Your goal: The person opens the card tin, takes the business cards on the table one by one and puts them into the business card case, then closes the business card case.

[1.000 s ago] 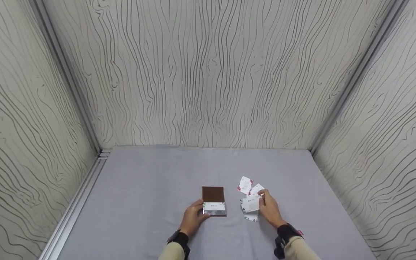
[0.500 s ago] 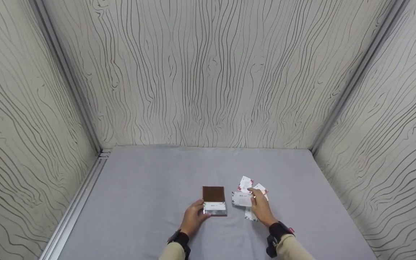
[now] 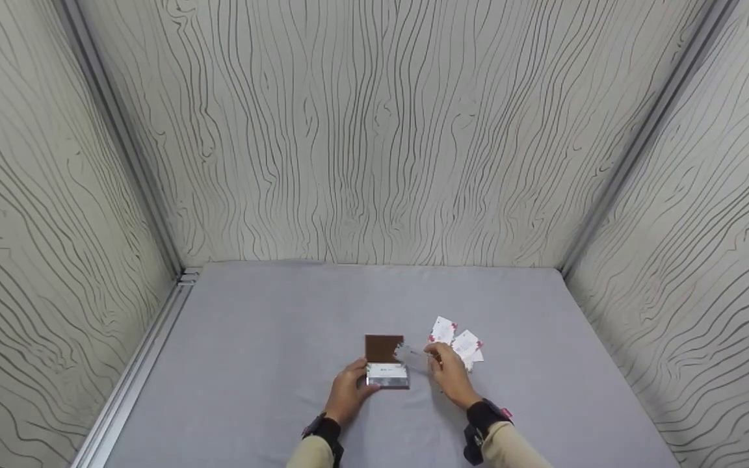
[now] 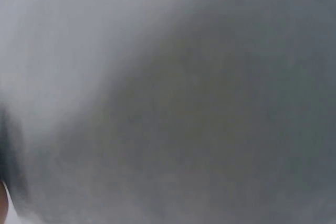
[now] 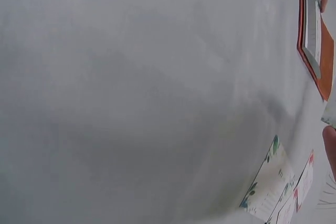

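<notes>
The left forearm (image 3: 311, 450) reaches in from the near edge, angled far and right, its left hand (image 3: 347, 390) set in a grip, thumb on the near side, fingers farther. The right forearm (image 3: 514, 445) slants far and left, and the right hand (image 3: 451, 376) pinches between thumb and fingers.

gry-cloth tbl (image 3: 251, 351) | brn case (image 3: 384, 350), opn | wht flwr-edged cards (image 3: 467, 344), R of case, overlapping

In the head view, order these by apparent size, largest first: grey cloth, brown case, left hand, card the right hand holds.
1. Grey cloth
2. Brown case and left hand, too alike to rank
3. Card in right hand, partly hidden
</notes>
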Demonstrator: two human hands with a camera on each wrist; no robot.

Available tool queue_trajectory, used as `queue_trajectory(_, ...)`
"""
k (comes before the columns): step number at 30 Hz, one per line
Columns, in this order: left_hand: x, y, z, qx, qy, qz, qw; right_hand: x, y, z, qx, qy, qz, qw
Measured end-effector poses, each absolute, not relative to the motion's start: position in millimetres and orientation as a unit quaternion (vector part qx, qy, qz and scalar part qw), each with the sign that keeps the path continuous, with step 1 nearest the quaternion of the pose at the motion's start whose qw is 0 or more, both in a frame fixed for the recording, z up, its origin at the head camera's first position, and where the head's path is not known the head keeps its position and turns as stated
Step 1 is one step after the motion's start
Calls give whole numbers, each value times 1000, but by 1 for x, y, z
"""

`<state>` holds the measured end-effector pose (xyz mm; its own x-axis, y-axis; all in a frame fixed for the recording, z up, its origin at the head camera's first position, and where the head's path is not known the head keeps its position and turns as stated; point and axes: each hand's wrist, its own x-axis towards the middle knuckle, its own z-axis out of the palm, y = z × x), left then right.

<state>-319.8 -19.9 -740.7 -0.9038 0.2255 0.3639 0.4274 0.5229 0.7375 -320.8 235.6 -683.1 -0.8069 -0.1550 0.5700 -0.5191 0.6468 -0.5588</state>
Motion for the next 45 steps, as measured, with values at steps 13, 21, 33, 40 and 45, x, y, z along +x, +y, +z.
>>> queue_trajectory(13, -317, -19, -736, -179, -864, -460, 95, -323, 217, -679, 222, -875, 372, 213)
queue_trajectory(21, -319, -21, -739, -187, -863, -457, 102, -323, 211, -680, 238, -874, 364, 215)
queue_trajectory(33, -318, -22, -740, -201, -861, -451, 125, -323, 203, -683, 249, -887, 343, 181)
queue_trajectory(40, -317, -21, -740, -204, -858, -454, 130, -323, 200, -684, 249, -896, 323, 174)
queue_trajectory(45, -317, -20, -739, -209, -856, -452, 137, -322, 199, -683, 250, -896, 319, 181)
